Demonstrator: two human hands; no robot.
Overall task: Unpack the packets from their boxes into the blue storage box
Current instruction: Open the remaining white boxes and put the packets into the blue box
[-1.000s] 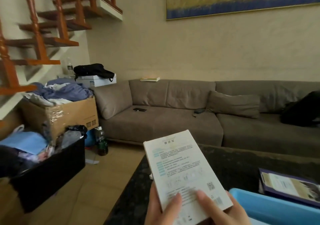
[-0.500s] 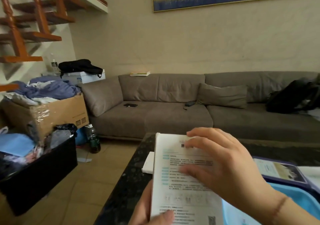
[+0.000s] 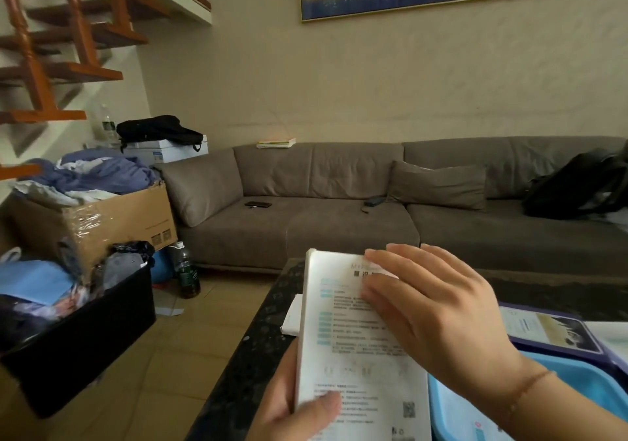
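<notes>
- The dark speckled stone bench (image 3: 258, 345) carries the work; behind it stands a long grey fabric sofa (image 3: 339, 223), which has no part in the task.
- The blue plastic storage box (image 3: 584, 377) sits at the lower right, on the bench and close to the person. Only a part of its inside shows, with something pale in it that I cannot name, so I cannot tell how many packets it already holds.
- Just behind the blue box lies a flat purple-edged printed carton (image 3: 550, 333), and a small white flat piece (image 3: 291, 320) lies on the bench under the far left edge of the held box. I cannot tell whether these are already emptied.
- The white flat cardboard box with teal printed text (image 3: 343, 359) is held up over the bench edge, just left of the blue box, its printed face toward the camera. It looks closed, so I judge that its packets are inside and that opening and emptying it are left to do.
- The left hand (image 3: 289, 406) is the lower grip: it is clamped on the near left edge of the white box, thumb on the printed face.
- The right hand (image 3: 438, 308) lies over the upper right part of the box, fingers nearly straight and together, their tips at the far top edge; it touches and does not clamp.
</notes>
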